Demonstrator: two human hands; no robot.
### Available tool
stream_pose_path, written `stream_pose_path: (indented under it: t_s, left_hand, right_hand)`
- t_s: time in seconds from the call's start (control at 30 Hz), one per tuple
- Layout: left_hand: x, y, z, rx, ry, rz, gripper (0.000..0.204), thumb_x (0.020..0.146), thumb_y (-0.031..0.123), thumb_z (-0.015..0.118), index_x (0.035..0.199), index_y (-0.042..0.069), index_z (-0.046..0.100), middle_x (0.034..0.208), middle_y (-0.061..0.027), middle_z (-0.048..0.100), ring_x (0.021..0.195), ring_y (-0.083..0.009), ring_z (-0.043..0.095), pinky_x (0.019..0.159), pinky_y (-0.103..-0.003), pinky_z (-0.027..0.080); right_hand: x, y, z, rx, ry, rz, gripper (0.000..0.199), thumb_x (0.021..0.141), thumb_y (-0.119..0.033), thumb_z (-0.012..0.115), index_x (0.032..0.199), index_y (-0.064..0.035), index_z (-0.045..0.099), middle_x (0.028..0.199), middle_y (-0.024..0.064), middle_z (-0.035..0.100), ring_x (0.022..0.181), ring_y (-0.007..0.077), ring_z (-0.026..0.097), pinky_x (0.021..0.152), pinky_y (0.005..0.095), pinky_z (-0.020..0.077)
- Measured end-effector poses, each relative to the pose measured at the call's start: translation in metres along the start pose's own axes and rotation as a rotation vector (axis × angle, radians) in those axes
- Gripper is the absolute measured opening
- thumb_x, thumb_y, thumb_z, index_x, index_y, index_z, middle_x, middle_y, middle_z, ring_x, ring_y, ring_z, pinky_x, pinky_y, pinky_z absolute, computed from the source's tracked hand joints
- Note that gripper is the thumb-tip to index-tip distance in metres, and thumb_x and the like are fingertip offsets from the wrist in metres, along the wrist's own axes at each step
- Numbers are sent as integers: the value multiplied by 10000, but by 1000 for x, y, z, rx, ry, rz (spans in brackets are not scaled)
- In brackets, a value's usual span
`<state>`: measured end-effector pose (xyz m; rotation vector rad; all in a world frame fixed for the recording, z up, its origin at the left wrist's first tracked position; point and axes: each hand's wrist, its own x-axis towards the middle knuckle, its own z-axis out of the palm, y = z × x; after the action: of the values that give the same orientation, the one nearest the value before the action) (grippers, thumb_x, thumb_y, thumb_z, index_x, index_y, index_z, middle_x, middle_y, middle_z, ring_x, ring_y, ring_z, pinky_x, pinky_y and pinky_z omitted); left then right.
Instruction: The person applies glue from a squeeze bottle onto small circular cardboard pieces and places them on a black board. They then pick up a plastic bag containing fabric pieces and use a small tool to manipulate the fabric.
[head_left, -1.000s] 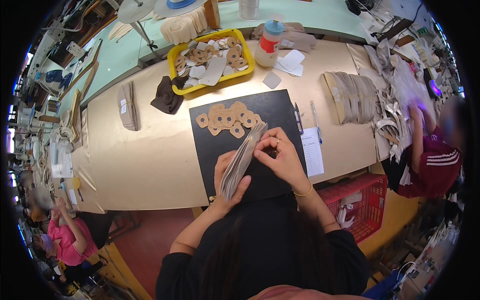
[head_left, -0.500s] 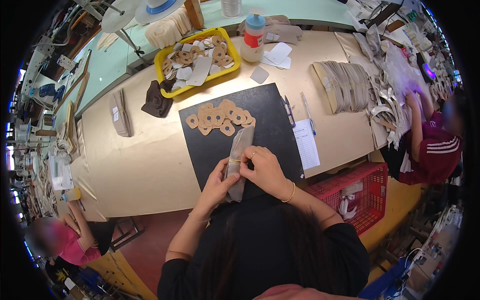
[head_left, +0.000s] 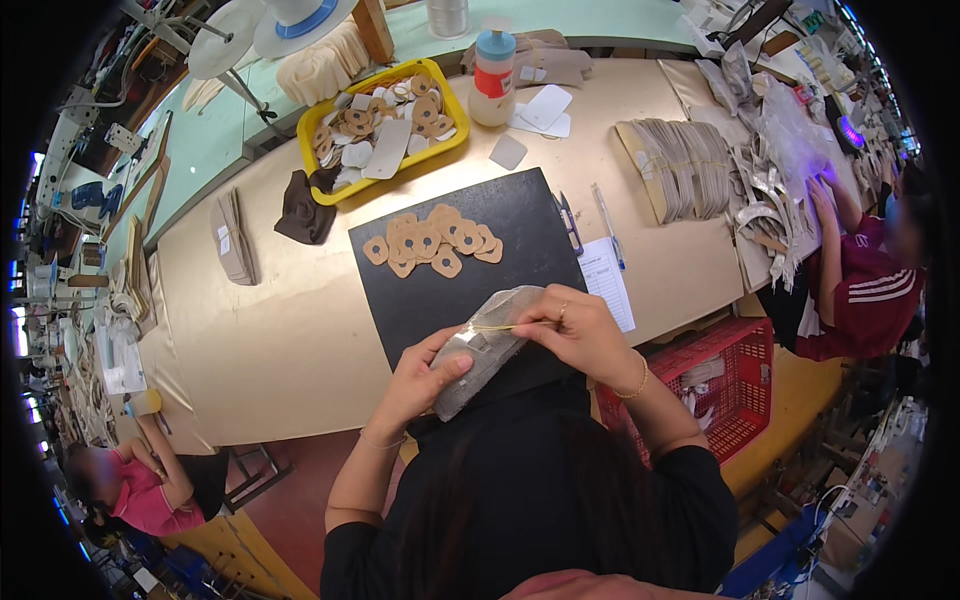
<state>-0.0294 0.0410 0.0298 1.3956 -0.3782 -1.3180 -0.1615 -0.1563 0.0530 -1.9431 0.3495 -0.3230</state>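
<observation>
A bundle of grey fabric pieces is tilted in front of me, over the near part of a black cutting board. My left hand grips the bundle from the left, its thumb lying on top. With finger and thumb pinched, my right hand pulls a thin yellow rubber band out to the right. The band still runs around the bundle's middle, and a small pale label shows beside it. Beyond the bundle, several tan pieces with dark centres lie heaped on the board.
A yellow basket of tan and white pieces stands behind the board, beside a brown cloth. A glue bottle, pens, a paper sheet and stacked grey pieces lie rightward. A red crate stands low right. Co-workers sit at both sides.
My right hand has moved right, stretching the rubber band away from the bundle. The bundle has turned, its far end leaning right and its broad face now showing.
</observation>
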Motion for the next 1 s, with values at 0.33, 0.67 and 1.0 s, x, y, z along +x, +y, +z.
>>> stream_pose_path:
  t_s: [0.33,0.67,1.0]
  left_hand:
    - [-5,4,-24,-12,-284,-12,497,822,306,706,1194,24,535,1088,-50,592,1025,-125,529,907,-265,404]
    - [24,12,-54,795,140,40,412,803,195,647,1181,43,587,994,-155,600,844,-296,595,767,-352,470]
    - [20,-1,-41,1045,413,379,296,790,121,664,1062,13,622,969,-121,564,893,-300,545,828,-377,425]
  right_hand:
    - [44,87,-52,93,588,183,132,830,-103,680,818,3,603,729,14,511,642,120,506,553,263,417]
    - [99,140,-61,-741,628,81,156,808,-155,673,830,-22,593,919,118,549,888,274,563,782,363,447]
    - [71,129,-36,-655,291,498,237,785,-176,684,963,-37,613,757,102,650,720,281,635,675,382,486]
